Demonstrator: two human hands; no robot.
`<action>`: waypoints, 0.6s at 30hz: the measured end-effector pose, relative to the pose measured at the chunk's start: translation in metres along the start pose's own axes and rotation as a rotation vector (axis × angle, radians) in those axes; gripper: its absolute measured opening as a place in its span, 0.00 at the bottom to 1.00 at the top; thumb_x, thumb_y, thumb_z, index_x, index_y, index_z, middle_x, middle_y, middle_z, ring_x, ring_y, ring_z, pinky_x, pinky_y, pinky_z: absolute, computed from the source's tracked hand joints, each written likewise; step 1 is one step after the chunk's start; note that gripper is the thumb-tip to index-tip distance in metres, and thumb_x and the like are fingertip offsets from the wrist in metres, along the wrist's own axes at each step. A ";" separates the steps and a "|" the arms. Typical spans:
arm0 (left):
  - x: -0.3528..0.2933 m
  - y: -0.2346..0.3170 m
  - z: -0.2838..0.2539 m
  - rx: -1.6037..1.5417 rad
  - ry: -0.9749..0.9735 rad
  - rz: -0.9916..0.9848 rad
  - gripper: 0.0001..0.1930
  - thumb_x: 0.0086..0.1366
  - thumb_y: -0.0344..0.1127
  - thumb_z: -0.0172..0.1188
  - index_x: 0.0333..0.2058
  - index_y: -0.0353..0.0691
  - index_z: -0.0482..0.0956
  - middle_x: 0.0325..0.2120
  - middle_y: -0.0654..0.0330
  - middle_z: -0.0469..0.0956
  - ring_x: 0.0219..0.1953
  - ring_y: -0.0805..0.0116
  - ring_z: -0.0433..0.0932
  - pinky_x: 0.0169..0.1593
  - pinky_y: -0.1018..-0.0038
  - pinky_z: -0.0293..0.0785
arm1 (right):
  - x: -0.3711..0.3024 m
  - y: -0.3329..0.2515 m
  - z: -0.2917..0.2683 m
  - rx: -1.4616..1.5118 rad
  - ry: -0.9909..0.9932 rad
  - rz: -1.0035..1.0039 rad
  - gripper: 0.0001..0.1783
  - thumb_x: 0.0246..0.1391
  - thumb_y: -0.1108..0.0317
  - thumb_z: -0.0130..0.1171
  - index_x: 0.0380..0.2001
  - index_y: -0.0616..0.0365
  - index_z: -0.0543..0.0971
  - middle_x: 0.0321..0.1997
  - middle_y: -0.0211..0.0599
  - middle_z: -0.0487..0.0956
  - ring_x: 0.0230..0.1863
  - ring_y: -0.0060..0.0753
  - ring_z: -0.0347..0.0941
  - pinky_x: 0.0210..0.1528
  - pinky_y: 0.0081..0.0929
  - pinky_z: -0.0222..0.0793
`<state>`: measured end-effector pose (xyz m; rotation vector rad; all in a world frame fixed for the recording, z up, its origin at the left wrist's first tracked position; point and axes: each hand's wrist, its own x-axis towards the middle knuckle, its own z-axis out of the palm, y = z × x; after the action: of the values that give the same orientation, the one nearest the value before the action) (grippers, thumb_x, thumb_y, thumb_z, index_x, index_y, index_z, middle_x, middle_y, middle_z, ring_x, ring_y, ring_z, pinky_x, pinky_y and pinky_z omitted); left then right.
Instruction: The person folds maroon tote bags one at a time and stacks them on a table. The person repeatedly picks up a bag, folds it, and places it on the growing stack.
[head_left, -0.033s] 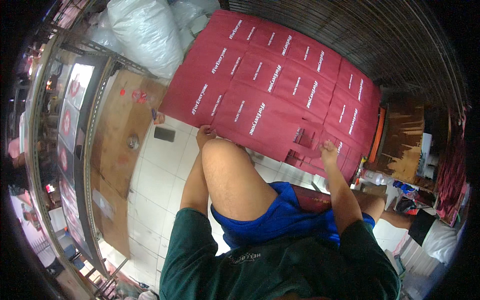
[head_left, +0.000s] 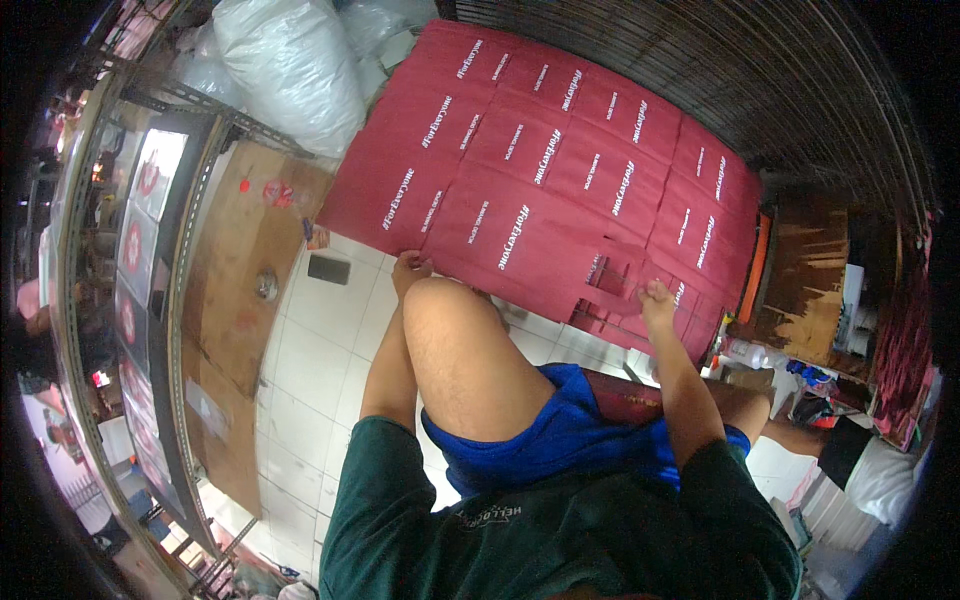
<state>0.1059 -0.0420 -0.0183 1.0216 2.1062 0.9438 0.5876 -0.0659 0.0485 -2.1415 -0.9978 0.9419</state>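
Note:
A large maroon printed fabric sheet (head_left: 560, 190) with rows of white lettering lies spread in front of me. At its near left edge is my left hand (head_left: 411, 268), fingers closed in a pinch on the edge, just beyond my raised knee. My right hand (head_left: 655, 303) is over the near right part of the sheet, its fingers curled together. What those fingers hold, if anything, is too small to make out. Left of that hand, a maroon strip (head_left: 605, 297) crosses a gap in the sheet, where more printed maroon fabric shows beneath.
A dark flat rectangular object (head_left: 328, 268) lies on the white tiled floor (head_left: 310, 345). On the left are a wooden board (head_left: 225, 270) and a metal rack (head_left: 180, 400). White plastic sacks (head_left: 290, 75) stand at the back left. A clear bottle (head_left: 745, 352) and clutter sit to the right.

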 end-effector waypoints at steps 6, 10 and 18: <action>0.020 -0.038 0.013 -0.095 -0.006 0.010 0.16 0.45 0.32 0.68 0.34 0.36 0.76 0.26 0.52 0.79 0.27 0.63 0.78 0.32 0.69 0.75 | -0.001 -0.014 0.002 0.053 -0.037 0.089 0.12 0.45 0.74 0.60 0.36 0.60 0.75 0.31 0.34 0.78 0.31 0.24 0.71 0.33 0.24 0.67; 0.025 -0.039 0.008 -0.126 -0.028 -0.083 0.16 0.45 0.31 0.68 0.35 0.36 0.75 0.27 0.52 0.79 0.26 0.65 0.78 0.31 0.70 0.75 | 0.008 -0.002 0.010 0.032 -0.040 0.086 0.13 0.45 0.75 0.60 0.37 0.61 0.76 0.34 0.37 0.79 0.34 0.27 0.73 0.37 0.24 0.68; 0.003 0.005 0.000 -0.211 0.106 0.026 0.20 0.49 0.28 0.66 0.41 0.37 0.72 0.31 0.54 0.75 0.27 0.67 0.76 0.26 0.73 0.75 | 0.009 0.012 0.007 -0.084 -0.056 0.171 0.17 0.44 0.67 0.63 0.39 0.61 0.76 0.38 0.45 0.79 0.40 0.35 0.75 0.43 0.28 0.69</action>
<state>0.1065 -0.0373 -0.0155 0.9112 2.0299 1.2279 0.5913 -0.0636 0.0321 -2.3106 -0.9061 1.0631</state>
